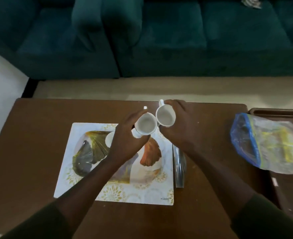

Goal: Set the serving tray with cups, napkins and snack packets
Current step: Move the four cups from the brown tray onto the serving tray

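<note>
My left hand (125, 137) grips a white cup (144, 124) above the far edge of the serving tray (83, 187), a white board printed with large shells. My right hand (178, 121) holds a second white cup (165, 116), its handle pointing away, touching the first cup. Both cups look empty. Another white cup (109, 138) shows partly behind my left hand, on the tray. A clear plastic bag with a blue strip (269, 147), holding yellow snack packets, lies at the right.
The brown table (35, 135) carries the tray. A shiny flat packet (179, 168) lies along the tray's right edge. A dark brown tray (283, 195) sits under the bag at the right. A teal sofa (159, 40) stands beyond the table.
</note>
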A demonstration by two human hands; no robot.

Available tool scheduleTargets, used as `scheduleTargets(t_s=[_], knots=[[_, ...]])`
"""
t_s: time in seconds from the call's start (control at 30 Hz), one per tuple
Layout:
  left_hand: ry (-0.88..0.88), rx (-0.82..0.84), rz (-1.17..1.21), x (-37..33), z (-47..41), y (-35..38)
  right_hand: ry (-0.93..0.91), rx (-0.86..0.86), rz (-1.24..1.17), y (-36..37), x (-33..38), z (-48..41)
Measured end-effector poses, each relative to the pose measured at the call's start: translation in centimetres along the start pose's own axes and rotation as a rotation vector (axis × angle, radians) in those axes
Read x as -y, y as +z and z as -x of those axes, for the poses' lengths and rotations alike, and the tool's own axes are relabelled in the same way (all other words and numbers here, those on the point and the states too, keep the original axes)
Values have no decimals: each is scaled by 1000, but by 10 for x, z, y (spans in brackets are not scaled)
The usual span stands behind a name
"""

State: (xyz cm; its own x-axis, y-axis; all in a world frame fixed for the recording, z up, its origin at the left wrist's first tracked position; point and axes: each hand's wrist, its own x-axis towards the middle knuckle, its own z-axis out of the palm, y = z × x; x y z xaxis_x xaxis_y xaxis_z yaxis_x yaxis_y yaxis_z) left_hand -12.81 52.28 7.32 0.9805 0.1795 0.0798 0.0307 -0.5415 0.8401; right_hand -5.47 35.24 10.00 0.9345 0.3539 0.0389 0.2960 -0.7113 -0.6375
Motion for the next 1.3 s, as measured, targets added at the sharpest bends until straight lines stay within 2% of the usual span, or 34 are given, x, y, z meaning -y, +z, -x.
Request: scheduleTargets(t_s=[0.13, 0.3, 0.37, 0.57, 0.8, 0.97, 1.07, 1.13, 1.3], knots=[[-24, 22, -63, 31, 48, -38, 31, 63, -48, 51, 27, 26], [-65, 175, -92, 62, 110, -33, 80, 147, 10, 100, 19, 80], [-112, 169, -111, 83, 125, -36, 114, 186, -3, 119, 20, 97], [-198, 146, -167, 116, 127, -35, 197, 235, 37, 146, 17, 121], [-270, 183, -193, 133, 117, -23, 300, 190, 74, 159, 26, 119], [-168, 242, -299, 141, 115, -33, 376, 235, 72, 153, 26, 118], [11, 290, -462, 148, 111, -44, 249, 243, 205, 141, 16, 112], [71, 320, -515, 150, 108, -47, 176, 327, 243, 135, 11, 107], [42, 359, -541, 149, 105, -49, 99, 438, 232, 130, 8, 98]])
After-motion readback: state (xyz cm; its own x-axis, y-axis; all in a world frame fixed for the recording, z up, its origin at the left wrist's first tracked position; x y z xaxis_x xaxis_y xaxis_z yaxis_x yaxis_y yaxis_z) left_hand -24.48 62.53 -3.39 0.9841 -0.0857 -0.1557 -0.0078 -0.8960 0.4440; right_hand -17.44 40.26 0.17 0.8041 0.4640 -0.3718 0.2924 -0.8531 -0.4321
